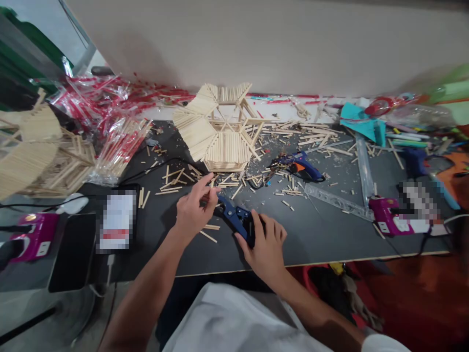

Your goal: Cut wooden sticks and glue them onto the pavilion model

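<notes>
My right hand (266, 240) is wrapped round a blue-handled hand cutter (234, 219), whose head points up and left toward my other hand. My left hand (197, 204) is closed in a pinch just left of the cutter's head. A thin wooden stick (211, 183) shows at its fingertips, partly hidden by the fingers. Beyond both hands stands a model of glued wooden sticks (227, 149) with fanned, roof-like panels. Short cut sticks (172, 185) lie scattered before it, and a couple of longer sticks (209, 236) rest beneath my left wrist.
A blue glue gun (302, 165) lies right of the model, near a clear ruler (337, 201). Phones (116, 220) and a purple power socket (34, 237) are at left, by another stick model (25, 151). Bagged sticks (122, 146) sit behind. A second purple socket (388, 215) is at right.
</notes>
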Tool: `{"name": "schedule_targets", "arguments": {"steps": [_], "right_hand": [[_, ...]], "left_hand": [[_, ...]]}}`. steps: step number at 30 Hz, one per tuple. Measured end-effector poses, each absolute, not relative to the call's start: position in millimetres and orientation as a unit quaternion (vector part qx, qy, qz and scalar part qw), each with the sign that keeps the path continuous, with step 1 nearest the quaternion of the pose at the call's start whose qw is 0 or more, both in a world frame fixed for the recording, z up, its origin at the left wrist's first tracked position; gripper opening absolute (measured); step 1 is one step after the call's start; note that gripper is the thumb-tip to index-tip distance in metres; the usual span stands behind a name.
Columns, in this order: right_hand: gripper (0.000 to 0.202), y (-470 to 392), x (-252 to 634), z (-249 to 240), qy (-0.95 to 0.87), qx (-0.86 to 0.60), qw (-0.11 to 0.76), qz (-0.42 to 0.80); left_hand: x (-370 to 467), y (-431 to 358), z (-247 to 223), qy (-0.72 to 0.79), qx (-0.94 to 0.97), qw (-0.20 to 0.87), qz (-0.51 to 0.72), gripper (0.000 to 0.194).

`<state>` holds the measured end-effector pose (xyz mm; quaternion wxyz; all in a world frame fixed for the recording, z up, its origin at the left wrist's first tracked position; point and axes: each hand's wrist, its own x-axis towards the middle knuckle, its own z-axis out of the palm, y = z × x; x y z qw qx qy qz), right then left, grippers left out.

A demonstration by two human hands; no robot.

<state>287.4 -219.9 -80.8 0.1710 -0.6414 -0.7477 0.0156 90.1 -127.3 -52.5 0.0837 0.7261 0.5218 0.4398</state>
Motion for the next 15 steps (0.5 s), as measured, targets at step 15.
{"name": "schedule_targets", "arguments": {"steps": [15], "right_hand": [[0.065,-213,279,-89,-0.714,-0.661,0.227,0.040]], "left_hand": [[93,-123,-47,0.398,0.787,0.140,0.451,0.027]]}}
